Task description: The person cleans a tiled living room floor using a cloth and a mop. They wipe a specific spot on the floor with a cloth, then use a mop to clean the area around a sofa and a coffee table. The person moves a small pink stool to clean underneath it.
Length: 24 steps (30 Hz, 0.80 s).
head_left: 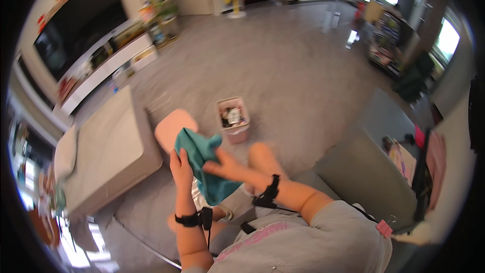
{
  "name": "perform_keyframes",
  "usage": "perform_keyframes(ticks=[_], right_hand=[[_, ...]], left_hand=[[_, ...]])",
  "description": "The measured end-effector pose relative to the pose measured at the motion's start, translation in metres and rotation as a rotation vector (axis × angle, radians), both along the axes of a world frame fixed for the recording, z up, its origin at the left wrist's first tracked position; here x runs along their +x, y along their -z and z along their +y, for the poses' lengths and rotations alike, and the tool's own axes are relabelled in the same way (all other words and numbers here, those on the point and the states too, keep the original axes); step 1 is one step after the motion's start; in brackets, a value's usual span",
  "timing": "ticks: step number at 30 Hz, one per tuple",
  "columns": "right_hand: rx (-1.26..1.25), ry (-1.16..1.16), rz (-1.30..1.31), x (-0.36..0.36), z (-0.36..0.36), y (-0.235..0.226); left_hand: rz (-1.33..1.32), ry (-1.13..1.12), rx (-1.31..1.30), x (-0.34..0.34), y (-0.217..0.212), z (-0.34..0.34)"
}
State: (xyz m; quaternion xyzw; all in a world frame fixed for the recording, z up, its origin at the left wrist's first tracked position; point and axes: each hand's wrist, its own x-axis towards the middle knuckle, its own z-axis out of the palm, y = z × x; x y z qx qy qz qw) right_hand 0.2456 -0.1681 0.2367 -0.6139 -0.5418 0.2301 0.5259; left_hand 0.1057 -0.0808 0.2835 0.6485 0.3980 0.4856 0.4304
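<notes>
A teal cloth (204,169) hangs in loose folds in front of me, above my lap. My left hand (182,168) is closed on its left edge, the fingers pointing up. My right hand (222,166) has its fingers on the cloth's upper right part, where a bunched corner sticks up; slight blur softens the fingers. Dark straps with small devices sit on both of my wrists. Just beyond the cloth, a pink stool top (174,124) is partly covered by it. A pink bin (238,135) with mixed litter inside stands on the floor ahead.
A beige padded daybed (108,141) lies to the left, and a grey sofa (371,172) with bags and clothes is on the right. At the far left, a white low cabinet (108,68) runs under a television (81,23). A loaded cart (389,45) stands far right.
</notes>
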Motion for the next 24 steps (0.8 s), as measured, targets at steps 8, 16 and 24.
perform_keyframes(ticks=[8,16,24], right_hand=[[-0.238,0.448,0.155,0.115,-0.075,-0.058],[0.676,1.243,0.445,0.385,-0.203,-0.099],[0.422,2.052,0.631,0.531,-0.366,-0.081]], left_hand=[[-0.100,0.738,-0.335,0.059,-0.071,-0.067],[-0.006,0.347,-0.272,-0.026,-0.017,-0.042],[-0.002,-0.039,-0.274,-0.145,0.017,-0.047]])
